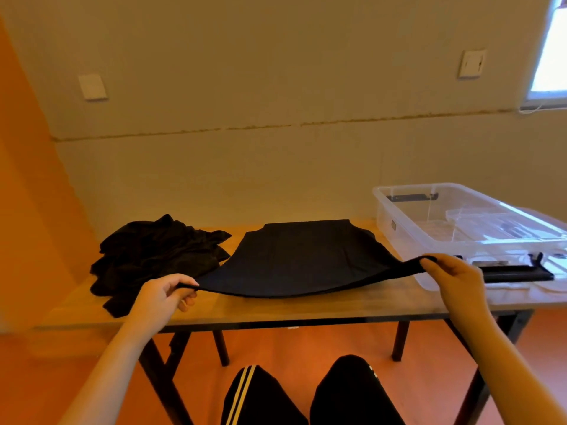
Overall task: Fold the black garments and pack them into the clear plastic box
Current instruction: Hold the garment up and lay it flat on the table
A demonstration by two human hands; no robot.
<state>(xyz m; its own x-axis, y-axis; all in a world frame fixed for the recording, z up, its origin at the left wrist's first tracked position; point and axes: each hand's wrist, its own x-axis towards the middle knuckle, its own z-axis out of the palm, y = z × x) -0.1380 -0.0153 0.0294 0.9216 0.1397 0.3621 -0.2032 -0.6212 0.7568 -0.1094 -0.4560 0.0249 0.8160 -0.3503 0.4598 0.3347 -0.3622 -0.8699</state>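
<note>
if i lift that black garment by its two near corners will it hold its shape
Probably not: the spread garment already sags between the left hand and right hand, so it looks floppy. Likely light, since fingertip pinches raise its edge.

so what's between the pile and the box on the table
In the head view, the flat garment lies between the pile and the box, its near corners pinched by the left hand and right hand.

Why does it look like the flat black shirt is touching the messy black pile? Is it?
Cannot tell. In the head view, the flat garment meets the crumpled pile near its left edge, but black on black hides any contact or gap.
</note>
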